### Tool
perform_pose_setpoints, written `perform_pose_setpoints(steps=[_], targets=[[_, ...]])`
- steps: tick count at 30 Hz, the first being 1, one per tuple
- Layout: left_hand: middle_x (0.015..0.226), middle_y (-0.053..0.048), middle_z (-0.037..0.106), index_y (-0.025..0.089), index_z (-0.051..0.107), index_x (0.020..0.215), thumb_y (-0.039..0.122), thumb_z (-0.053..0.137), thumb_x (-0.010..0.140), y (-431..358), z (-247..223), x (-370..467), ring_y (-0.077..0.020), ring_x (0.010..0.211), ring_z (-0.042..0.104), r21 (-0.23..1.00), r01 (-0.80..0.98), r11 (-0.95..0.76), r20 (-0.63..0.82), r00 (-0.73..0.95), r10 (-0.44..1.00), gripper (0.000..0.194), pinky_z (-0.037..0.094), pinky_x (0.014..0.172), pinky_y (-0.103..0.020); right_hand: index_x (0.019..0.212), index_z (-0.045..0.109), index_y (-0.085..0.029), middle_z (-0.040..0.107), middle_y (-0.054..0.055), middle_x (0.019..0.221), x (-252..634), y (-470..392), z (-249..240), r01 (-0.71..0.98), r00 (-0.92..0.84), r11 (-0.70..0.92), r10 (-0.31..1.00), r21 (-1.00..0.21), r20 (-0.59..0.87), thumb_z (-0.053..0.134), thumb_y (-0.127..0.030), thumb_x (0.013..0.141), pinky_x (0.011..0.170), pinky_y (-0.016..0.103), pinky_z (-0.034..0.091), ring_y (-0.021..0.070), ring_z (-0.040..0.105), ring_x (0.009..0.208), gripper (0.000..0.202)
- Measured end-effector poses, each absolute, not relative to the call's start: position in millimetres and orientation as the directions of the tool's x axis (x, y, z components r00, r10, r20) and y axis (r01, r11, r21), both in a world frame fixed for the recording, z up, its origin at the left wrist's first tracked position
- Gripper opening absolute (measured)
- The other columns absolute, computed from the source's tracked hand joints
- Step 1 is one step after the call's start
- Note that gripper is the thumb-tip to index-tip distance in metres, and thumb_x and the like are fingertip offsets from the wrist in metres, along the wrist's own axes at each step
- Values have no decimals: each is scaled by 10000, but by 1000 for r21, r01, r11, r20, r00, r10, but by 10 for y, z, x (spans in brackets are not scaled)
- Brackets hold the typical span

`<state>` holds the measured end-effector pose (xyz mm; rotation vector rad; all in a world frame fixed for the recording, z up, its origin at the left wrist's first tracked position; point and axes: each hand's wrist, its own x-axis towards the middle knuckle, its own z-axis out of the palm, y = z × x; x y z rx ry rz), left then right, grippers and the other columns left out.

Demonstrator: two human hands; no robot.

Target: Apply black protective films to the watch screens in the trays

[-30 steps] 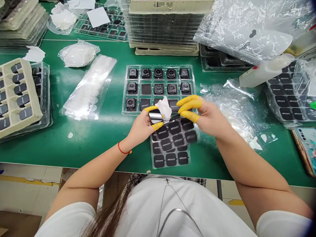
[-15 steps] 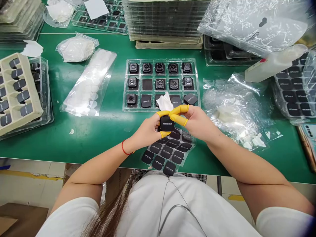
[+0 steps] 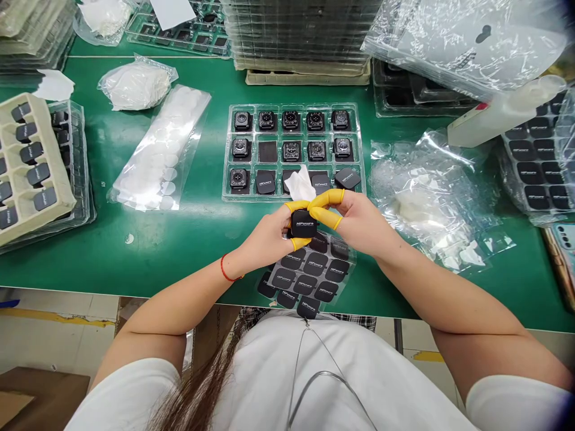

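Note:
My left hand (image 3: 268, 238), with yellow finger cots, is closed around the edges of a black square watch case (image 3: 304, 224) whose face reads "HiFuture". My right hand (image 3: 354, 222), also in yellow cots, pinches at the upper right corner of that case. A crumpled white wipe (image 3: 300, 184) sticks up between the fingertips; which hand grips it I cannot tell. Beneath my hands lie overlapping sheets of black "HiFuture" stickers (image 3: 306, 285). Just beyond is a clear compartment tray (image 3: 224, 155) with watch cases in many pockets and black labelled squares in the nearest row.
Tall stacked trays (image 3: 300, 42) stand at the back. Clear plastic bags (image 3: 431, 203) and a white bottle (image 3: 498, 120) are on the right, with a phone (image 3: 565, 245) at the edge. On the left are a beige tray (image 3: 63, 206) and a strip of round clear stickers (image 3: 157, 155).
The upper sticker sheet has shifted down over the lower one, covering more of its front row. Both hands keep nearly the same grip on the watch case. The view has tilted slightly.

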<state>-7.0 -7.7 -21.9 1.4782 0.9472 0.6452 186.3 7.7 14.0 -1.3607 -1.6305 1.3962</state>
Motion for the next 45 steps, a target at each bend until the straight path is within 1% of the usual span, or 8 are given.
perform_pose_setpoints(steps=[9, 13, 18, 23, 28, 34, 41, 45], targets=[[1154, -55, 665, 218, 479, 1307, 243, 691, 812, -78, -192, -63, -169, 906, 695, 980, 192, 42, -137, 512, 848, 539, 577, 787, -296, 836, 669, -209, 700, 30, 876, 1860, 71, 138, 372, -287, -43, 945, -927, -159, 616, -328, 846, 770, 347, 501, 185, 630, 825, 131], [1126, -54, 672, 218, 481, 1295, 247, 692, 809, -78, -207, -60, -165, 892, 690, 980, 184, 72, -156, 494, 856, 530, 567, 770, -289, 913, 678, -210, 699, 50, 890, 1839, 53, 86, 561, -257, 156, 966, -813, 8, 611, -326, 847, 877, 430, 462, 227, 625, 872, 150], [1194, -67, 658, 232, 494, 1280, 215, 691, 790, -88, -237, -54, -159, 897, 684, 988, 146, 53, -120, 509, 852, 529, 553, 736, -265, 1237, 597, -187, 687, 85, 989, 1785, -3, 38, 656, -387, 307, 921, -690, 41, 712, -402, 765, 846, 442, 470, 273, 617, 917, 531], [912, -33, 727, 236, 318, 1403, 234, 658, 831, -22, -215, -62, -189, 914, 719, 983, 23, 183, -174, 446, 878, 666, 554, 816, -328, 1096, 674, -203, 691, 55, 923, 1687, 343, 126, 557, -223, 204, 971, -805, 92, 526, -370, 912, 763, 364, 488, 214, 632, 830, 289], [795, -44, 729, 135, 468, 1237, 159, 616, 814, 86, -318, -45, -205, 898, 732, 966, -18, 258, -224, 435, 872, 449, 526, 882, -358, 1093, 656, -197, 675, 56, 920, 1361, 1218, -71, 642, -134, 285, 956, -712, 261, 528, -294, 931, 881, 401, 472, 229, 640, 907, 228], [859, -97, 738, 100, 513, 1193, 142, 561, 846, 94, -521, -4, -199, 903, 721, 979, 0, 204, -176, 505, 845, 352, 525, 878, -352, 1153, 695, -96, 646, 201, 1199, 1093, 1499, -245, 849, -242, 280, 960, -448, 141, 534, -210, 927, 969, 497, 367, 330, 563, 1189, 300], [882, -64, 731, 98, 485, 1241, 15, 417, 827, 156, -548, -22, -181, 981, 710, 984, 5, 176, -147, 574, 806, 427, 521, 930, -345, 1168, 690, -107, 604, 237, 1300, 1446, 1655, -56, 986, -163, 165, 959, -12, -231, 701, -551, 720, 812, 522, 272, 364, 489, 1294, 631], [873, -61, 727, 118, 488, 1223, 25, 420, 827, 164, -602, -25, -188, 989, 709, 984, -18, 177, -134, 580, 804, 412, 522, 927, -353, 1148, 685, -85, 653, 221, 1219, 1446, 1701, -73, 978, -157, 113, 953, -175, -258, 815, -445, 618, 727, 446, 339, 287, 602, 1136, 654]])
